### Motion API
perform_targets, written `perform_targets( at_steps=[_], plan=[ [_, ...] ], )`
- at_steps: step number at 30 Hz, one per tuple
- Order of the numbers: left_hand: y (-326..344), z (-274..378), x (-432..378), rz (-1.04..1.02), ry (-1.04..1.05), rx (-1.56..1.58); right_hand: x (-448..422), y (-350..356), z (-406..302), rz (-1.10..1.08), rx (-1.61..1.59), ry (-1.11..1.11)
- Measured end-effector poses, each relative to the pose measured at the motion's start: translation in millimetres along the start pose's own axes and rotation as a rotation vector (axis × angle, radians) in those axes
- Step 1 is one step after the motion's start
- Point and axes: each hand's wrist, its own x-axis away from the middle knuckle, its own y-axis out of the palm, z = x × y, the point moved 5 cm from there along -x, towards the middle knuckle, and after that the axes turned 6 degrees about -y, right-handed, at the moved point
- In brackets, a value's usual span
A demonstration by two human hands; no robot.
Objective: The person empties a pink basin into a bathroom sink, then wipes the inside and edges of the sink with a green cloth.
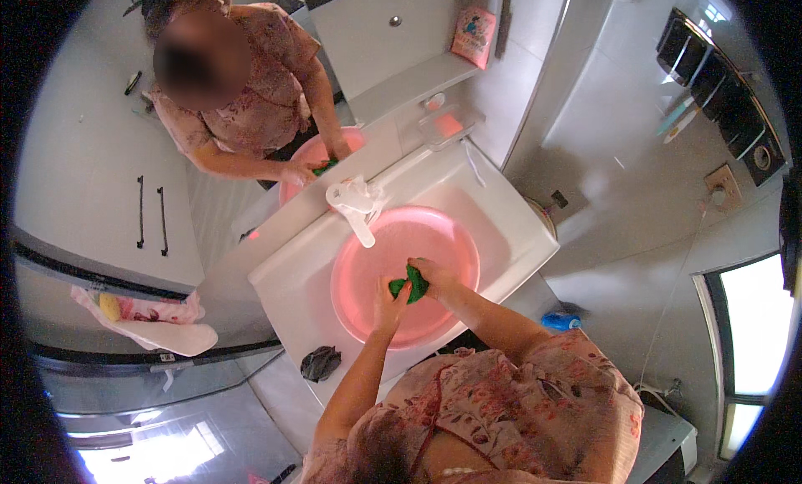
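Both my hands hold a bunched green cloth [416, 285] over a round pink plastic basin [369, 308]. My left hand [393, 302] grips its left end, with the thumb laid across it. My right hand [432, 277] is closed around the upper right part. Water seems to lie in the basin, though its depth is unclear. The basin sits in a white rectangular washbasin [514, 233]. A white faucet [354, 208] reaches over the basin's far rim.
A dark crumpled cloth or bag [321, 363] lies on the washbasin's left front corner. Behind the faucet stands a clear soap dish [446, 126] with an orange-pink piece. A mirror [250, 221] reflects me. A pink packet [474, 38] rests on the shelf; a blue item [561, 322] is at right.
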Motion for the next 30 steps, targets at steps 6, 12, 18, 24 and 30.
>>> perform_targets(
  at_steps=[6,12,18,24,30],
  plan=[
    [11,-27,4,-0.065,-0.347,0.395,16,11,-39,0.193,0.975,-0.641],
    [-7,-20,-5,-0.064,-0.548,0.689,62,52,-70,-0.688,1.191,-0.805],
    [14,7,-13,-0.064,-0.391,0.596,61,40,-73,-0.633,1.705,-0.647],
    [13,-35,-6,-0.153,-0.663,0.997,79,47,-92,-0.811,1.804,-1.173],
    [31,37,25,-0.695,-0.739,1.356,119,84,-117,-1.109,1.744,-1.533]
  ],
)
